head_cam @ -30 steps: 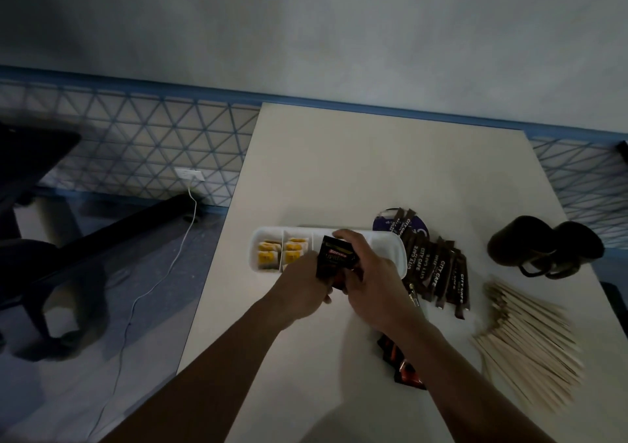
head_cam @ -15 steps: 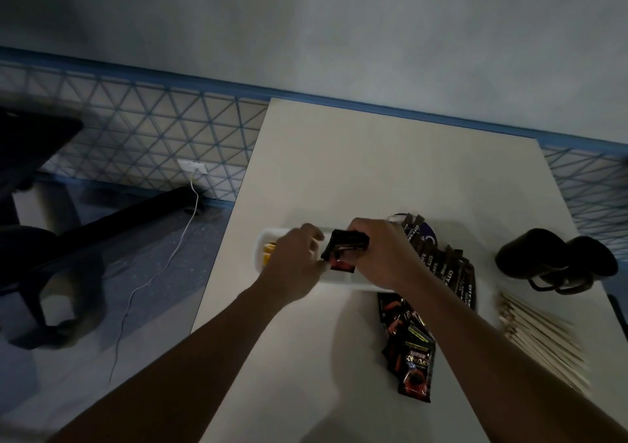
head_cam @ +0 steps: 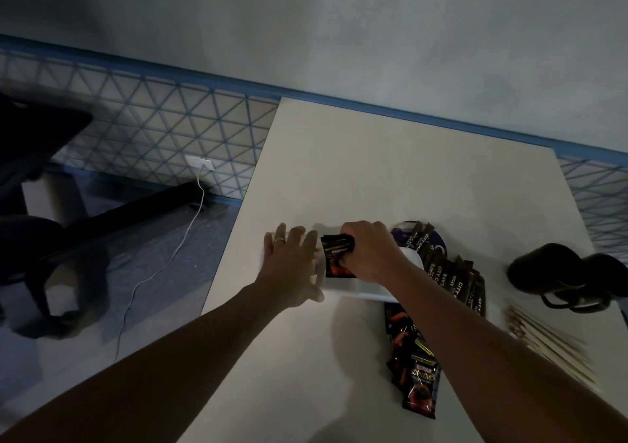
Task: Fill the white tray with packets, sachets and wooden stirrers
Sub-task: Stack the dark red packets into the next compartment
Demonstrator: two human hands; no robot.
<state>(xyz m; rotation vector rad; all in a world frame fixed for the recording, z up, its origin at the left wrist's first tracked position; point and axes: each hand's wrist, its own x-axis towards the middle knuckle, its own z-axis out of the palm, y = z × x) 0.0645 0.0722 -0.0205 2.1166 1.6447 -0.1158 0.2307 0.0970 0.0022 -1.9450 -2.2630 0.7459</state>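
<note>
The white tray [head_cam: 360, 291] lies across the table's near middle, mostly covered by my hands. My right hand [head_cam: 368, 252] grips a small stack of black and red coffee packets [head_cam: 338, 259] and holds it upright over the tray's middle part. My left hand [head_cam: 292, 266] lies flat with straight fingers on the tray's left end, hiding the yellow packets there. More black and red packets [head_cam: 416, 371] lie loose near my right forearm. Brown stick sachets [head_cam: 452, 272] fan out right of the tray. Wooden stirrers [head_cam: 550, 344] are piled at the far right.
Two dark mugs [head_cam: 571, 272] lie on their sides at the table's right edge. A dark round lid or disc [head_cam: 431, 242] sits under the brown sachets. The table's left edge [head_cam: 234, 238] drops to the floor, where a white cable and a black chair stand.
My left hand let go of the packets and spread flat over the tray's left end. My right hand lowered the packet stack into the tray. The view shifted left.
</note>
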